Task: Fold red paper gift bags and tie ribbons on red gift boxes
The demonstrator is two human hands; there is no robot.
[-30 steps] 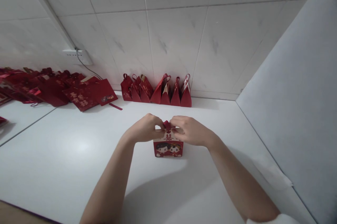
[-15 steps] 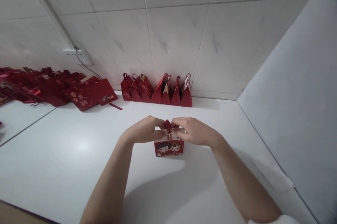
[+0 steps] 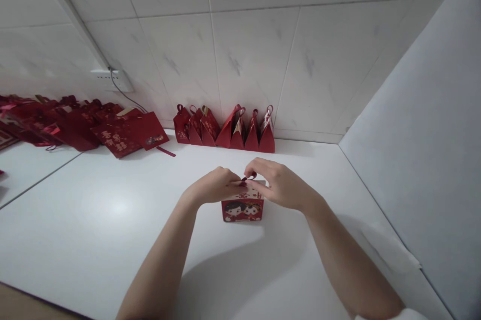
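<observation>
White counter (image 3: 112, 220): small red box (image 3: 242, 207) stood upright between left hand (image 3: 214, 187) and right hand (image 3: 276, 185), fingers of both pinching top flaps from either side.

small red gift box (image 3: 242, 208), cartoon couple front, upright on white counter (image 3: 112, 210)

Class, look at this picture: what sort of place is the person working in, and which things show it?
Probably a home or small workshop counter: a white worktop against a tiled wall, a row of folded red gift boxes, and a wall socket.
</observation>
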